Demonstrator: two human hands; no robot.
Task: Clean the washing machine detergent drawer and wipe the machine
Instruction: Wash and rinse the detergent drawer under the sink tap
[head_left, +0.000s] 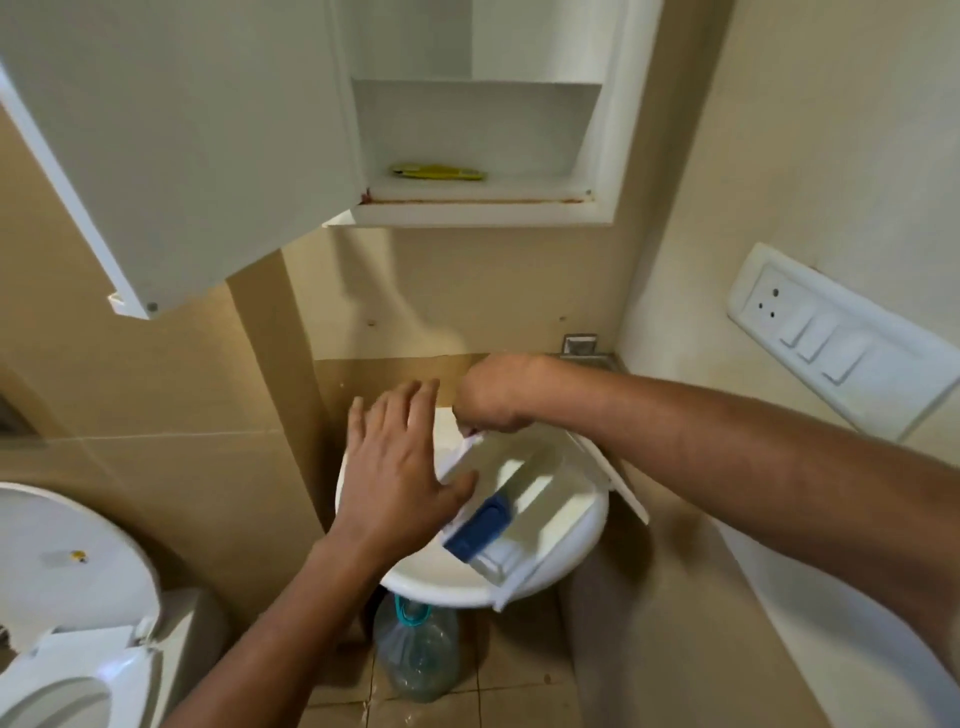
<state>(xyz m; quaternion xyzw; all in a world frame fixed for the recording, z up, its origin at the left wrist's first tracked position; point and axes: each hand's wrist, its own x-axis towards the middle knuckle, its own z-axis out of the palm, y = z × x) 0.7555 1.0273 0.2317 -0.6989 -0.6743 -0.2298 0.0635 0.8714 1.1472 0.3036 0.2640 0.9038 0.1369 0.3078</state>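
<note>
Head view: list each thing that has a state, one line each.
Detergent drawer: out of the machine, lying across the sink.
Cabinet door: open.
Toilet lid: raised.
Left hand: open, fingers spread, against the drawer.
Right hand: closed on the drawer's far end.

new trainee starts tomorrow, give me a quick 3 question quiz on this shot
1. True or false: the detergent drawer lies across the white basin.
2. Which hand grips the drawer's far end? A) left hand B) right hand
3. Fill in: the insert inside the drawer is coloured ____.

Key
1. True.
2. B; the left hand lies spread, fingers open, over the drawer's near-left side.
3. Blue; see the blue insert.
</note>
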